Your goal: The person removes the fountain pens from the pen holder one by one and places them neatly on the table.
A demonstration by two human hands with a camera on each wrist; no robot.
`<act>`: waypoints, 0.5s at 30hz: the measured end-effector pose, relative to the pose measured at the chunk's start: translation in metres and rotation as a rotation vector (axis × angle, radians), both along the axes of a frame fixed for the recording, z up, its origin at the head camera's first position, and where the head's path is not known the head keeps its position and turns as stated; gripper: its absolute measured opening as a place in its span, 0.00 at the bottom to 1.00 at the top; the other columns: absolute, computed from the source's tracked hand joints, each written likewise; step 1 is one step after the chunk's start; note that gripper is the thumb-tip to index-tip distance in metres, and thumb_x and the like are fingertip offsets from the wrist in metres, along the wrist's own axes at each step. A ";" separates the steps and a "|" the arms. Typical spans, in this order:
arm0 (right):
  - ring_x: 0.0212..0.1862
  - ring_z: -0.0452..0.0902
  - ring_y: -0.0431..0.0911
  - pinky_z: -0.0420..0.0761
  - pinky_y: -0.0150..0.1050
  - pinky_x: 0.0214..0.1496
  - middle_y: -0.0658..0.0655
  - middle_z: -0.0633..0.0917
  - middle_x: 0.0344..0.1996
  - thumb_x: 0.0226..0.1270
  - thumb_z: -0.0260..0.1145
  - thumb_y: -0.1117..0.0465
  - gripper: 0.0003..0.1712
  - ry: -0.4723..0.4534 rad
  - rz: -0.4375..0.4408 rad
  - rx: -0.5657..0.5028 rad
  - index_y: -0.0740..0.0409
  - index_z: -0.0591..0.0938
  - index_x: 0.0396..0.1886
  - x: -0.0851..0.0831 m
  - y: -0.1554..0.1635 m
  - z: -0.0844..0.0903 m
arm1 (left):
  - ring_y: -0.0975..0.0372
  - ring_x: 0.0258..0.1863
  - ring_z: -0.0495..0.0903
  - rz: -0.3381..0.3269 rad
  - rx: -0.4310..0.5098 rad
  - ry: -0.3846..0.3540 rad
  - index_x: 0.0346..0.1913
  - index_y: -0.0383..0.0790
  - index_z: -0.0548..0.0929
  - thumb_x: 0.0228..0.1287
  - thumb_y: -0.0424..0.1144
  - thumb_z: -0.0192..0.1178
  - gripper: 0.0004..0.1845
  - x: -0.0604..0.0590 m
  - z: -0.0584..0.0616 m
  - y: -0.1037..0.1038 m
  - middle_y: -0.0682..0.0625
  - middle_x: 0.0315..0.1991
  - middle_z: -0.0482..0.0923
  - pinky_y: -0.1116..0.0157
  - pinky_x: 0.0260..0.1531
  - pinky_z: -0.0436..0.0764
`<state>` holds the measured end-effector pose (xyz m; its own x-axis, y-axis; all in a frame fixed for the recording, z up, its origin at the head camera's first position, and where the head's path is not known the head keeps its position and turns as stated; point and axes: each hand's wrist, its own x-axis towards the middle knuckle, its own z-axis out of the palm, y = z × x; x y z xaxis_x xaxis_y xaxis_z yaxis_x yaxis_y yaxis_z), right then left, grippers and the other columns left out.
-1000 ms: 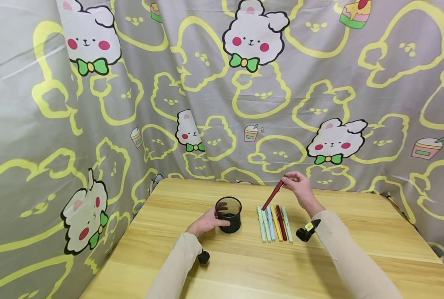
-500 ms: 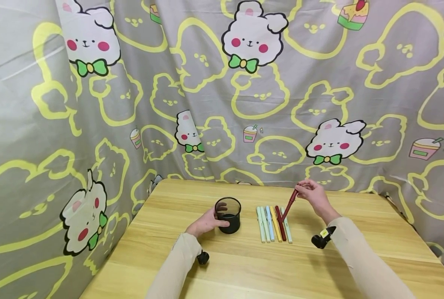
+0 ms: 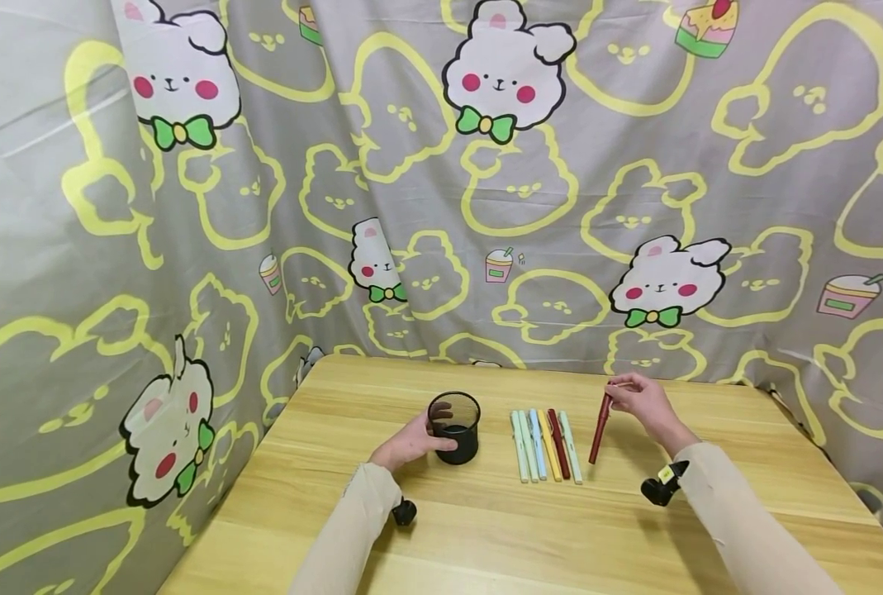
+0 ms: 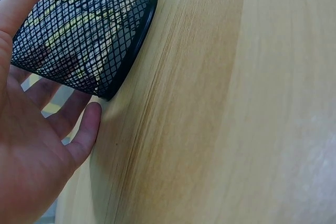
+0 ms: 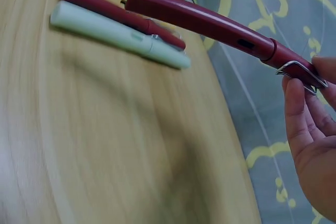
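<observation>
My right hand [image 3: 645, 405] pinches a dark red pen [image 3: 600, 428] by its clip end. The pen slants down above the table, just right of a row of pens. In the right wrist view, the fingertips and thumb are at the silver clip of the held pen [image 5: 199, 22]. My left hand [image 3: 410, 444] holds a black mesh pen holder [image 3: 466, 449] from its left side, thumb in front and fingers behind. Up close in the left wrist view, the mesh wall of the pen holder [image 4: 79, 30] lies between thumb and fingers.
Side by side on the wooden table [image 3: 486, 537] lie pale green pens [image 3: 571, 450], a light blue pen [image 3: 538, 446], a yellow pen [image 3: 549, 446] and another dark red pen [image 3: 560, 446]. A patterned curtain [image 3: 426, 198] hangs behind and to the left.
My right hand has carried the dark red pen rightward across the row, from its left part to beyond its right end, and lower. My left hand and the pen holder have stayed still.
</observation>
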<state>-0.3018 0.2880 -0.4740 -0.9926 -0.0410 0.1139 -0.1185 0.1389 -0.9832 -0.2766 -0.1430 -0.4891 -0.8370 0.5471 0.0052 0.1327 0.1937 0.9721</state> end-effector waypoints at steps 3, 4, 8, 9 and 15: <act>0.33 0.81 0.40 0.81 0.36 0.42 0.53 0.83 0.34 0.66 0.64 0.63 0.21 -0.022 0.007 0.046 0.76 0.73 0.49 0.001 0.004 -0.003 | 0.37 0.65 0.57 -0.008 -0.003 -0.005 0.68 0.28 0.56 0.59 0.31 0.65 0.38 0.001 0.002 0.000 0.28 0.67 0.54 0.46 0.61 0.61; 0.33 0.81 0.40 0.81 0.37 0.42 0.54 0.83 0.35 0.66 0.64 0.62 0.22 -0.026 0.013 0.068 0.77 0.73 0.50 0.001 0.005 -0.004 | 0.37 0.65 0.57 -0.009 -0.004 -0.006 0.68 0.28 0.56 0.59 0.31 0.65 0.38 0.001 0.002 0.000 0.28 0.67 0.54 0.46 0.61 0.61; 0.34 0.81 0.41 0.80 0.42 0.45 0.58 0.83 0.36 0.66 0.64 0.61 0.24 -0.046 0.037 0.155 0.78 0.72 0.53 0.000 0.010 -0.009 | 0.37 0.65 0.56 -0.007 -0.002 -0.009 0.68 0.28 0.56 0.59 0.31 0.65 0.38 0.000 0.002 0.000 0.27 0.67 0.54 0.46 0.61 0.60; 0.34 0.81 0.41 0.80 0.43 0.46 0.59 0.83 0.36 0.66 0.64 0.62 0.25 -0.050 0.045 0.169 0.78 0.71 0.53 0.000 0.010 -0.010 | 0.37 0.65 0.56 -0.008 -0.004 -0.011 0.69 0.28 0.56 0.59 0.31 0.65 0.39 0.000 0.002 0.000 0.28 0.67 0.54 0.46 0.61 0.60; 0.33 0.80 0.41 0.81 0.39 0.41 0.57 0.83 0.33 0.65 0.64 0.65 0.21 -0.073 0.074 0.184 0.78 0.72 0.51 -0.002 0.011 -0.017 | 0.37 0.65 0.56 -0.017 -0.019 -0.011 0.69 0.28 0.55 0.60 0.32 0.65 0.39 0.000 0.003 0.000 0.28 0.67 0.54 0.47 0.61 0.61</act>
